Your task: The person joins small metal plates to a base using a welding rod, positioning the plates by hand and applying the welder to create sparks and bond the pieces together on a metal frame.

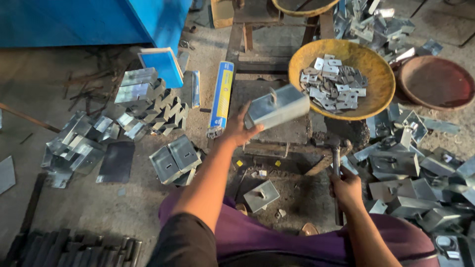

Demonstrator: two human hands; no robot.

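Fingers [246, 129] of left hand [237, 129] clamped on folded metal bracket [277, 106], frame centre | right hand [346, 188] wrapped around hammer [336, 163], lower right | risk: one-sided grip, bracket likely slipping onto iron block [282, 133] or yellow pan [376, 69].

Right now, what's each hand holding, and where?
Left hand grips a folded sheet-metal bracket by its near end. Right hand holds a hammer by its handle.

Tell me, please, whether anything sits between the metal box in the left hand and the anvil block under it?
Nothing visible does. The left hand holds the folded metal box in the air above the block, whose bare top shows below; the right hand grips the hammer off to the side.
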